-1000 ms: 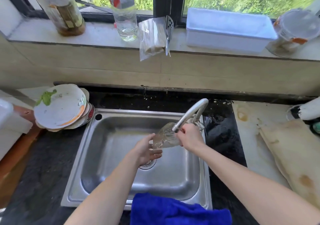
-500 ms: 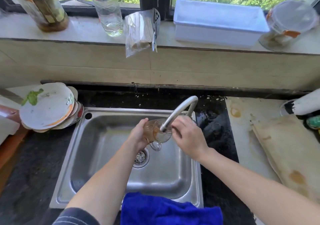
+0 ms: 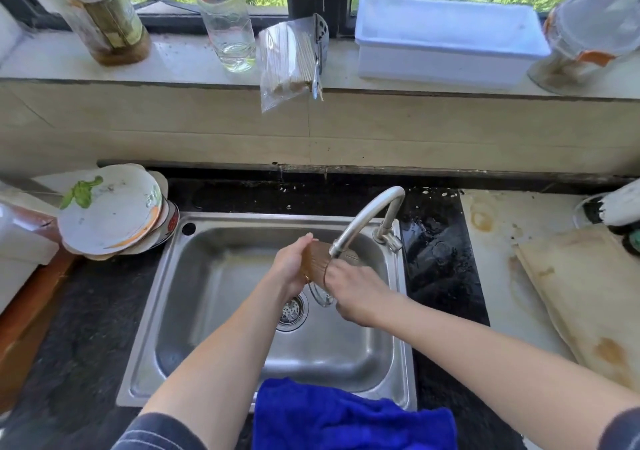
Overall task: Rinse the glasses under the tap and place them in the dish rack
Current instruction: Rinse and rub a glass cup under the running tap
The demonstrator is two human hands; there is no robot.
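Note:
A clear ribbed glass [image 3: 317, 262] lies tilted on its side over the steel sink [image 3: 221, 311], right under the spout of the curved tap [image 3: 367, 217]. My left hand [image 3: 291, 266] cups the glass from the left. From the right, my right hand [image 3: 356, 294] presses against its lower side, its fingers hidden behind the glass. A rounded clear glass edge [image 3: 320, 297] shows just below, between both hands. I cannot see running water clearly.
Dirty plates [image 3: 110, 210] are stacked left of the sink. A blue cloth [image 3: 346, 415] hangs over the front rim. A stained board [image 3: 588, 297] lies on the right counter. Bottles [image 3: 104, 17], a chopstick bag [image 3: 287, 58], a white tub [image 3: 446, 37] line the sill.
Both hands lifted the glass from low in the basin up under the tap spout and turned it. My right hand shifted from the tap end onto the glass.

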